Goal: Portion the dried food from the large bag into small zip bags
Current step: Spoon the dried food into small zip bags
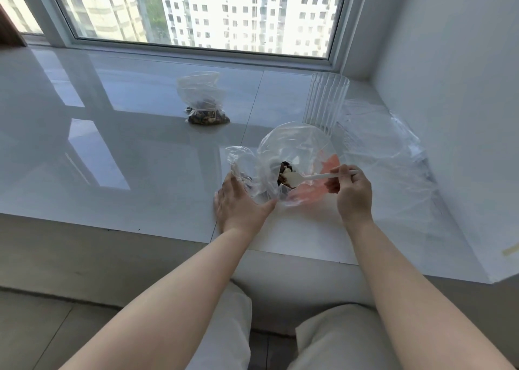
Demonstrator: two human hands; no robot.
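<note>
A clear plastic bag [295, 147] with a reddish patch lies open on the white sill [112, 144], with dark dried food [285, 170] inside. My left hand [238, 204] grips this bag's crumpled left edge. My right hand [352, 192] pinches the handle of a white plastic scoop [295, 179], whose blade sits in the dried food inside the bag. Farther back stands a second clear bag [203, 100] with dark dried food at its bottom, untouched.
A ribbed clear cup [325, 100] stands behind the open bag, to the right. Loose clear plastic bags [387, 150] lie flat along the right wall. The window runs across the back. The sill's front edge is just below my hands, my knees under it.
</note>
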